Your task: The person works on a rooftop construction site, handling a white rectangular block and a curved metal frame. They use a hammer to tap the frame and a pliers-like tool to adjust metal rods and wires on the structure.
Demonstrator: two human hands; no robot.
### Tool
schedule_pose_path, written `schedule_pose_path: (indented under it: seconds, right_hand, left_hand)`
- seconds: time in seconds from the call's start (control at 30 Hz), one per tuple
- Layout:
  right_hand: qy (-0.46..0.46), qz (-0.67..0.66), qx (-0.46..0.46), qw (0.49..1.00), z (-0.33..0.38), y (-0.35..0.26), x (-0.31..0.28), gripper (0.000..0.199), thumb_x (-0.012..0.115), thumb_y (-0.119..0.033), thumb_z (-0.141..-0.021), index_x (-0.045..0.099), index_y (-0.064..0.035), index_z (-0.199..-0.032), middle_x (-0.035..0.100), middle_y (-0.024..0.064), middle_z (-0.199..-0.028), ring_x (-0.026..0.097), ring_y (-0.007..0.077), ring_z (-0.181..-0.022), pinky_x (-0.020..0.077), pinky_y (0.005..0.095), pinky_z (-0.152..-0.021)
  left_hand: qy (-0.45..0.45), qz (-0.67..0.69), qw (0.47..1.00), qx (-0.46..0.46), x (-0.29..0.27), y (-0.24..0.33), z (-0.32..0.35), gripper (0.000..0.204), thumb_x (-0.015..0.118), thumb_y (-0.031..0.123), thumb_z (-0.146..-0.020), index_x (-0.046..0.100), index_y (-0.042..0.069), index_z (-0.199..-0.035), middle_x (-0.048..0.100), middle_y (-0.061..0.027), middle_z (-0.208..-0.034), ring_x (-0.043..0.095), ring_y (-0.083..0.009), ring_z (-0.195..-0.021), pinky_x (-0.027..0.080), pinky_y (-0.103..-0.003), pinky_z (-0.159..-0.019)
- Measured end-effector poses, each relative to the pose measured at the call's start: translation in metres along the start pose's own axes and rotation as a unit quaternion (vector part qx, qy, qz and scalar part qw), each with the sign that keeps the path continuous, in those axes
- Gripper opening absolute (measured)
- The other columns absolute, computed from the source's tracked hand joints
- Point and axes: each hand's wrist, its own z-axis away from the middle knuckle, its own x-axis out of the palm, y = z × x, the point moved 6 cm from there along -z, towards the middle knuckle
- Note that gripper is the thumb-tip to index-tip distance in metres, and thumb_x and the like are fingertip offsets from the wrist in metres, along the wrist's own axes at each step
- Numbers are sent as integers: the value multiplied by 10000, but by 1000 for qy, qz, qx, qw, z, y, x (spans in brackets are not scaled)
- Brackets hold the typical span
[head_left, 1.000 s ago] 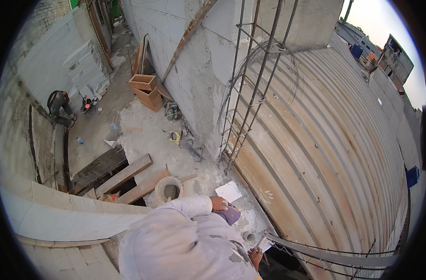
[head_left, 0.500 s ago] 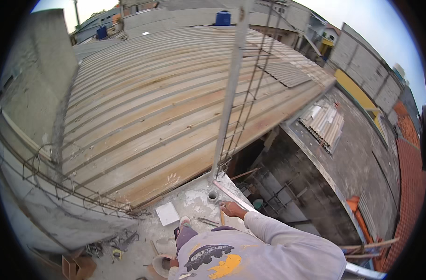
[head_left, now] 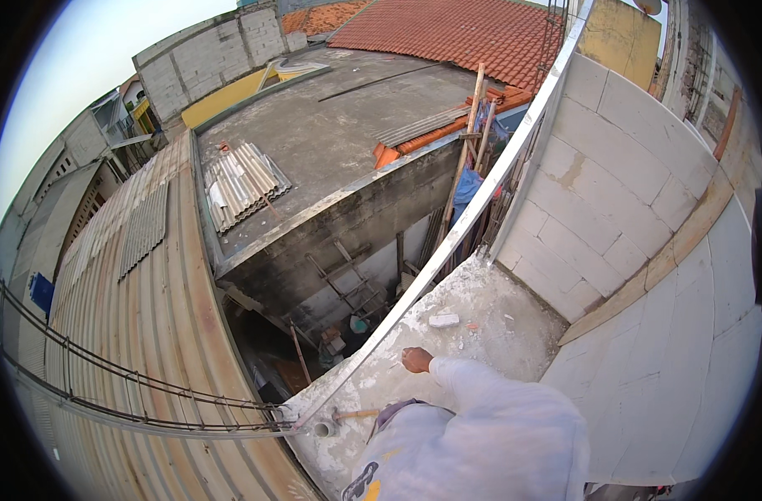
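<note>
Block [head_left: 444, 320], white, lies near the fingers of our right hand [head_left: 416, 360], flat on the ledge [head_left: 518, 336], which likely keeps it steady. Fingers look curled; any grip we cannot tell. Beyond them, a pale rail [head_left: 483, 194] runs along the ledge's edge, presumably for support.

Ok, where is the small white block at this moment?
In the head view, the small white block lies right of centre on the concrete ledge, just beyond the right hand.
</note>
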Motion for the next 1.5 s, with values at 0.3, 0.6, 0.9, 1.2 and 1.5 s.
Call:
schedule_pose_path:
  seconds: [0.3, 0.6, 0.9, 1.2, 1.5]
  right_hand:
    - [-130, -7, -3, 991, 64, -17, 88, 363, 502, -228, -953, 757, 13, -1046, 718, 239, -1162, 690, 398, -1108, 554, 490, -946]
    - [11, -226, 56, 972, 19, -55, -25, 365, 495, -315, -996, 691, -19, -1082, 692, 254, -1191, 656, 429, -1113, 513, 496, -964]
    - [-39, -119, -42, 991, 10, -25, 27, 307, 550, -289, -969, 719, -39, -1023, 729, 216, -1075, 688, 394, -1032, 539, 477, -893]
    - [-202, -251, -176, 930, -64, -12, 48, 266, 562, -210, -1003, 643, 27, -1092, 709, 160, -880, 716, 226, -664, 575, 344, -543]
    - [-190, -3, -535, 823, -191, -61, 10, 179, 618, -196, -933, 639, -29, -873, 696, 169, -837, 700, 322, -721, 558, 436, -628]
  left_hand:
    - [302, 192, 875, 325, -191, 339, -104, 540, 433, 347, -1125, 409, 9, -1546, 476, -193, -1554, 509, -301, -1400, 432, -410, -1159]
    - [196, 234, 883, 358, -135, 450, -75, 558, 470, 310, -1118, 359, -29, -1547, 452, -251, -1554, 458, -337, -1444, 382, -442, -1217]
    - [239, 203, 888, 337, -148, 450, -69, 536, 629, 164, -1050, 446, -51, -1506, 573, -212, -1425, 613, -279, -1252, 513, -389, -1059]
    - [253, 157, 898, 323, -158, 454, -60, 630, 697, 224, -997, 444, -2, -1528, 625, -226, -1380, 639, -308, -1255, 523, -398, -1055]
    - [309, 176, 918, 176, -93, 309, 58, 588, 659, 335, -1000, 492, 73, -1500, 671, -218, -1311, 659, -342, -1210, 498, -420, -1051]
